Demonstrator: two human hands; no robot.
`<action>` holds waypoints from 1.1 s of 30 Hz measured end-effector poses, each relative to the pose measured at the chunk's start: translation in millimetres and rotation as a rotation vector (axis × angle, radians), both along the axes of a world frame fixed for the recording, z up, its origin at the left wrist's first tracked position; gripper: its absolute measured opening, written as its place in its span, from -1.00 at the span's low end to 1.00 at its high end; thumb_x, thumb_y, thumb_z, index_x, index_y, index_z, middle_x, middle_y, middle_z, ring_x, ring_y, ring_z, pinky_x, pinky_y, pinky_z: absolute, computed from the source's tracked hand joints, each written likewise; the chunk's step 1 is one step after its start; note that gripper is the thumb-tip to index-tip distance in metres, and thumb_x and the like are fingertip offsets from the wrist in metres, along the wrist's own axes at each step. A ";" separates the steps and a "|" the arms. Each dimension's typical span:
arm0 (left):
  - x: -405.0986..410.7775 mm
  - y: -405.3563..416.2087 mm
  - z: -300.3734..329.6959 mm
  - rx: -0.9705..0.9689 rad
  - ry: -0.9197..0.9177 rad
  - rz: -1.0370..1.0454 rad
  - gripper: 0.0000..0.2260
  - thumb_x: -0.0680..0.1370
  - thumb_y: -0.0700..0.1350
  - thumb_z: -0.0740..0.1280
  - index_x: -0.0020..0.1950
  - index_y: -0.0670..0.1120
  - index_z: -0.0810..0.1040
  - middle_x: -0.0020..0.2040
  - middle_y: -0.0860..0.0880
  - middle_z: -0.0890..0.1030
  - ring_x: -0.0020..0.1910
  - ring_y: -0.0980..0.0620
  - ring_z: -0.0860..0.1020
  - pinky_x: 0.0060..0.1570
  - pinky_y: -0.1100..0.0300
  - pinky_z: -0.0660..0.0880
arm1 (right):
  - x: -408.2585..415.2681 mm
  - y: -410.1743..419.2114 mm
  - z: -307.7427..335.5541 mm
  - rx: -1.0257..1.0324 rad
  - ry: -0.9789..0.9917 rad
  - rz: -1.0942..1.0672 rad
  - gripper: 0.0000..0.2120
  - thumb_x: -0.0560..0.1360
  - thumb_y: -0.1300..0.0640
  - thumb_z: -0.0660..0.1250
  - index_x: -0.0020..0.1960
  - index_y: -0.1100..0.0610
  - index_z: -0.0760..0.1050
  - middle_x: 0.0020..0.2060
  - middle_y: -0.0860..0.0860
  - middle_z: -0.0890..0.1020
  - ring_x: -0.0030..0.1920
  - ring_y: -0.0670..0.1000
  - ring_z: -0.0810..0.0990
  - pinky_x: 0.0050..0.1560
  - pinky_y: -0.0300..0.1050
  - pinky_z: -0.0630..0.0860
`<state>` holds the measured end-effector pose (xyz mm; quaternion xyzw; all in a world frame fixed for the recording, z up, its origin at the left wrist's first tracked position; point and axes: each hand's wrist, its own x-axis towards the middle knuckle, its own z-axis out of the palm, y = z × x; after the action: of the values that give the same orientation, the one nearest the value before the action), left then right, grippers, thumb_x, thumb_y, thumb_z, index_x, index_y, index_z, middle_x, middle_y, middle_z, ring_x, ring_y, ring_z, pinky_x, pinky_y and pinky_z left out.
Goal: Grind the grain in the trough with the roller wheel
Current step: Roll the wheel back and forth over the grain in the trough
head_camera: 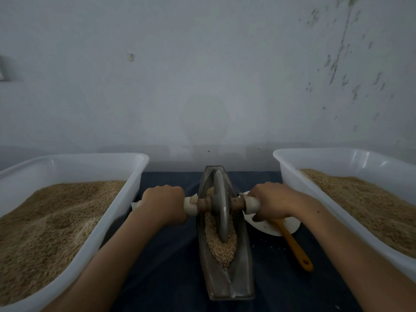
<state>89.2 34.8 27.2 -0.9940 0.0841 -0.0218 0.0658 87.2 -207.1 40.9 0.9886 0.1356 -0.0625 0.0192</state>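
Centre of frame, the wheel (221, 204) stands upright in the trough (226, 282), its rim down in the grain (221, 248); left hand (163, 204) curls tight round the left handle, right hand (271, 202) round the right; bins (94, 226) of grain flank both sides; an orange spatula (295, 246), probably on a white plate (267, 227), lies right of the trough.

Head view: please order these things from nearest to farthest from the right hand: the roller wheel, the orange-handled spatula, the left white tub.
From the right hand:
1. Orange-handled spatula, just under and in front of the hand, on the white plate.
2. Roller wheel, to its left, in the trough.
3. Left white tub, far across, beyond the left hand.
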 end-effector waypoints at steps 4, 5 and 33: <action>0.8 -0.8 -2.6 -0.012 -0.093 -0.015 -0.84 0.48 0.01 0.32 -0.01 -0.01 0.46 -0.14 0.04 0.51 -0.12 0.03 0.53 -0.09 0.15 0.47 | 3.7 0.1 -10.7 0.039 -0.128 -0.002 -0.84 0.45 0.02 0.39 0.02 -0.05 0.54 -0.06 -0.03 0.63 -0.06 0.02 0.59 -0.13 -0.11 0.45; 1.0 -0.6 -4.4 -0.028 -0.134 -0.020 -0.86 0.49 0.01 0.31 -0.03 0.00 0.44 -0.11 0.03 0.53 -0.11 0.02 0.54 -0.10 0.15 0.46 | 5.2 1.1 -14.1 0.048 -0.204 -0.001 -0.91 0.46 0.02 0.36 -0.04 -0.05 0.51 -0.09 -0.03 0.63 -0.08 0.03 0.59 -0.16 -0.12 0.43; 5.0 3.6 -20.1 -0.156 -0.296 -0.027 -0.87 0.54 0.00 0.26 -0.12 0.03 0.32 -0.09 0.02 0.56 -0.16 0.03 0.52 -0.18 0.17 0.39 | 11.3 8.3 -26.7 -0.019 -0.592 -0.003 -0.90 0.53 0.10 0.21 -0.14 -0.03 0.32 -0.14 -0.04 0.60 -0.13 0.05 0.55 -0.21 -0.10 0.29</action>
<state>94.2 38.4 7.1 -0.9809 0.0850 -0.1751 -0.0004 98.5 -198.8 14.2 0.9638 0.1221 0.2274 0.0669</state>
